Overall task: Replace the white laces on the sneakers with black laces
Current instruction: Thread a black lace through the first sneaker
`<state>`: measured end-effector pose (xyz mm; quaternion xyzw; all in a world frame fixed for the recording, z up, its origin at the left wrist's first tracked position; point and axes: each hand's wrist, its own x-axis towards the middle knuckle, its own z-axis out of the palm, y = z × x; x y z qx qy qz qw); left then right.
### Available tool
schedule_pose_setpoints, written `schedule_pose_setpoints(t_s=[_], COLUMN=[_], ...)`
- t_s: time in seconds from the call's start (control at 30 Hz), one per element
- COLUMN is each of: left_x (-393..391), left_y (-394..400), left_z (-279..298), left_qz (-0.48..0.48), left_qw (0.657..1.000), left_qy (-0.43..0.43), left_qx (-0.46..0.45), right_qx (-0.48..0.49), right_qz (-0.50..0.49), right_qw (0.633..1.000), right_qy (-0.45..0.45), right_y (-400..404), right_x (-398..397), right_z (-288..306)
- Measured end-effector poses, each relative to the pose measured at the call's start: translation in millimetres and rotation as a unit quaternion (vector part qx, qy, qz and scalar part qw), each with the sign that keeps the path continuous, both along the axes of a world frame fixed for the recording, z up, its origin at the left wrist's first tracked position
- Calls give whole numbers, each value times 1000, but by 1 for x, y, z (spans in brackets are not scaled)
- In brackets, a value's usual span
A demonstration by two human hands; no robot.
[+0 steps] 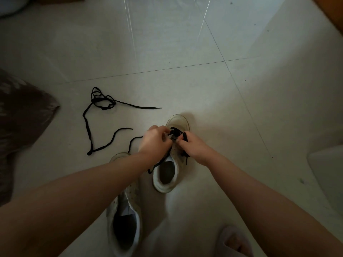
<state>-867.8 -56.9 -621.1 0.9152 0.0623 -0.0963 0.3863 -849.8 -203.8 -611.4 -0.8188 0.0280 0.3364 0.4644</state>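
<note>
Two white sneakers stand on the tiled floor. The far sneaker (167,175) has a black lace (175,132) threaded through its front eyelets. My left hand (155,141) and my right hand (193,147) both pinch this lace above the tongue; its ends trail down both sides of the shoe. The near sneaker (124,219) stands without a lace, partly under my left forearm. A second black lace (89,127) lies loose and tangled on the floor to the left. No white lace is in view.
A dark patterned cloth (22,123) lies at the left edge. A pale box-like object (326,171) sits at the right edge. My foot in a slipper (233,242) shows at the bottom right. A wooden edge (332,13) runs along the top right.
</note>
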Motion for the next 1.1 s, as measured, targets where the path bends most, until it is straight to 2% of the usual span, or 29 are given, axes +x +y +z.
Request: schedule_pose_setpoints(t_s=[0.33,0.43,0.53,0.67,0.73,0.8,0.9,0.97,1.1], left_x=[-3,-6,-5,1,2,3,6,8,5], left_y=[7,7,9,18,17,15,14,14,18], left_z=[5,5,3,0,0,2,6,4,-1], left_qz=[-18,-39,-1,18,19,8,-16,-42,-86], left_qw=[999,998,1000,997,997,998,999,997,995], left_qy=[-6,-21,8,56,59,50,24,9,-25], left_qx=[41,46,6,-48,-54,-39,20,62,52], right_qx=[-47,-62,-75,-93,-103,-150,-208,-207,-134], right_qz=[58,57,61,-6,30,109,187,214,186], right_qw=[995,990,985,973,967,953,916,902,945], right_qy=[-60,-112,-143,-211,-230,-242,-289,-313,-232], right_y=[5,4,0,-1,3,7,12,12,11], right_x=[-6,-6,-3,2,6,9,13,16,24], right_z=[4,6,6,4,3,4,6,7,12])
